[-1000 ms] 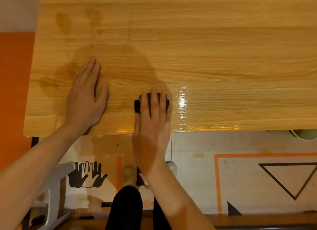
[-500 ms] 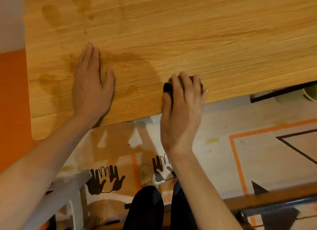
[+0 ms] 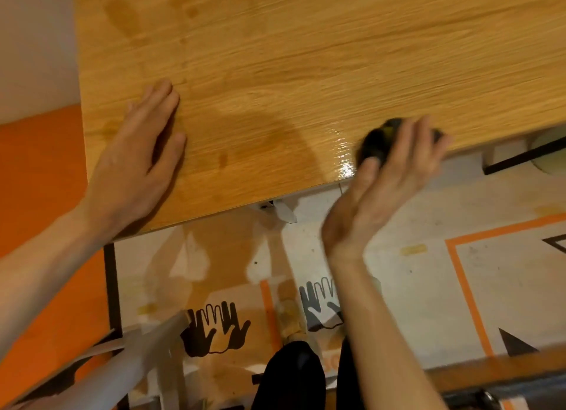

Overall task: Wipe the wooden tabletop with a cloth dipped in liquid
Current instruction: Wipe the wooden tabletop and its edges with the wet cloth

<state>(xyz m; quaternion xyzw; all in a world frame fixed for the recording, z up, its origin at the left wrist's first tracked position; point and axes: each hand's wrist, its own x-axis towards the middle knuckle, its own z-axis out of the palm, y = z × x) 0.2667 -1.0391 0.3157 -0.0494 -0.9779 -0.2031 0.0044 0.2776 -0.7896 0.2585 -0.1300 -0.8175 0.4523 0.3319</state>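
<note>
A: While the whole scene is itemised by size, entry one is the wooden tabletop, filling the upper part of the view, its near edge running diagonally. Condition?

B: Damp patches darken the wood at the far left and across the middle. A glossy wet streak lies just left of the cloth, near the edge. The far right of the board shows no sheen that I can make out.

A: Entry two, the floor mat below?

B: Pale, printed with orange lines and black hand shapes. Not part of the job.

A: Entry three, the left hand.

B: Flat on the wood, palm down, fingers together and extended, apparently bracing. It grips nothing.

A: Entry four, the right hand.

B: Curled around the cloth, fingers over its top, thumb at its near side. Blurred, so it is likely mid-stroke.

A: Entry five, the cloth?

B: A dark wad on the tabletop at the front edge, right of centre. A second ago it sat near the middle, beside the left hand; it has since travelled rightward along the edge, trailing that wet streak.

A: Meaning for the task?

B: My judgement: the front strip is being covered left to right, with the right-hand stretch left to wipe.
</note>
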